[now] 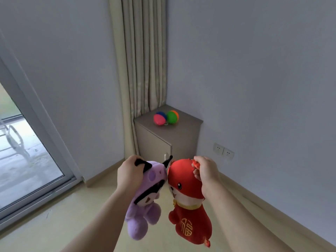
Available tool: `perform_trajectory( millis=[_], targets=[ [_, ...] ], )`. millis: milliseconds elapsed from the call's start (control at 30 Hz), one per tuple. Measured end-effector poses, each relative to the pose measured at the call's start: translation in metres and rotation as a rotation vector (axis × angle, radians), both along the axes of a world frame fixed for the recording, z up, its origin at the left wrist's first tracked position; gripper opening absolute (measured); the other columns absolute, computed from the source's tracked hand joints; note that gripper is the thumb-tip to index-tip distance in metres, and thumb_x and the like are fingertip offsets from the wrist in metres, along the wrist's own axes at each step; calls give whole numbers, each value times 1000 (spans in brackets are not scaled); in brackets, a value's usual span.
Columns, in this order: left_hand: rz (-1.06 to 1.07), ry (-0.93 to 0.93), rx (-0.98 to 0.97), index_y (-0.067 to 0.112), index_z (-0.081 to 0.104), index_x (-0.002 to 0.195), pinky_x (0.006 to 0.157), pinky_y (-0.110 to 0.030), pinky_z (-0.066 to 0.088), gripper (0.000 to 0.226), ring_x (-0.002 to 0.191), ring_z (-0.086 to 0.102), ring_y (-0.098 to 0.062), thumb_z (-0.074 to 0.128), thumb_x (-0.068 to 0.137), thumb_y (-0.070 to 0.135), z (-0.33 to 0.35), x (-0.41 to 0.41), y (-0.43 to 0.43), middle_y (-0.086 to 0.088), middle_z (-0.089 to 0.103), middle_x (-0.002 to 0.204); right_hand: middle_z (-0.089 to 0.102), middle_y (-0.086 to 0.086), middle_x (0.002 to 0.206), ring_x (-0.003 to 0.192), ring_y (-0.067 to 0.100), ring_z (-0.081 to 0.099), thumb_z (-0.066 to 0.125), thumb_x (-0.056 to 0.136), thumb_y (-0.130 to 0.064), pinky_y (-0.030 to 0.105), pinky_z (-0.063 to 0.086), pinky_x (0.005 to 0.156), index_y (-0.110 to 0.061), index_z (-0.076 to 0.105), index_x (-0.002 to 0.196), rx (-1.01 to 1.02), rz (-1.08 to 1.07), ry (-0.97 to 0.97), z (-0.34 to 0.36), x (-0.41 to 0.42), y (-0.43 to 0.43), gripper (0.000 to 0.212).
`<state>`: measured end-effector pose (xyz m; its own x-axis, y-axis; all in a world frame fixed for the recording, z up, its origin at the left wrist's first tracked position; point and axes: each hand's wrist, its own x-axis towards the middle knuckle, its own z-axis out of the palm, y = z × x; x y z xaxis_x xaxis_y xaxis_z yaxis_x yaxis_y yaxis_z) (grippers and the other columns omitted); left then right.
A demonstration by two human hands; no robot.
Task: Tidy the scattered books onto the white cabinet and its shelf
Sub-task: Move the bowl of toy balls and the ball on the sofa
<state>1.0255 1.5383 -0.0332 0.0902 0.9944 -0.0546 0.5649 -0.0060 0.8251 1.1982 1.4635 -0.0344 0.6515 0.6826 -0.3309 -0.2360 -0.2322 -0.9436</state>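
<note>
The left hand (130, 171) grips a purple plush toy (143, 206) by its black ear, and the right hand (206, 172) pinches the top of a red plush toy (189, 211). The toys dangle with heads touching over open floor (76, 224). Beyond them the pale cabinet (156, 142) stands in the corner, door closed, between curtain (143, 60) and wall (254, 70), with two spiky balls (160, 119) touching on its top.

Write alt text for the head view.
The left hand grips a purple plush toy by its black ear and the right hand a red plush toy by its head. Beyond, two spiky balls sit on a low cabinet.
</note>
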Motion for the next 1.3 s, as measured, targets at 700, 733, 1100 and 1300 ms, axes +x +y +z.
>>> perform_trajectory(
  millis=[700, 733, 1100, 1300],
  targets=[
    [48, -212, 156, 15, 54, 91, 58, -27, 37, 9, 76, 51, -19, 47, 91, 9, 52, 240, 414, -2, 58, 84, 44, 1, 64, 54, 11, 33, 48, 88, -10, 24, 29, 54, -13, 46, 63, 183, -123, -3, 54, 236, 394, 26],
    [32, -197, 164, 15, 54, 92, 58, -27, 35, 9, 76, 50, -18, 47, 92, 10, 55, 249, 433, -1, 57, 83, 45, 1, 65, 55, 11, 34, 49, 89, -12, 24, 30, 55, -14, 48, 63, 185, -137, -8, 58, 243, 413, 26],
    [-3, -161, 146, 12, 58, 107, 76, -27, 39, 18, 91, 51, -21, 46, 94, 12, 48, 336, 597, -3, 57, 98, 47, 0, 62, 63, 11, 43, 49, 90, -6, 25, 38, 67, -12, 45, 61, 318, -209, -31, 50, 322, 558, 30],
    [38, -189, 114, 14, 57, 105, 67, -26, 40, 15, 88, 50, -19, 46, 95, 13, 35, 386, 660, -2, 57, 97, 47, 0, 63, 61, 12, 43, 50, 90, -8, 25, 39, 66, -14, 49, 65, 299, -125, -3, 30, 380, 627, 27]
  ],
)
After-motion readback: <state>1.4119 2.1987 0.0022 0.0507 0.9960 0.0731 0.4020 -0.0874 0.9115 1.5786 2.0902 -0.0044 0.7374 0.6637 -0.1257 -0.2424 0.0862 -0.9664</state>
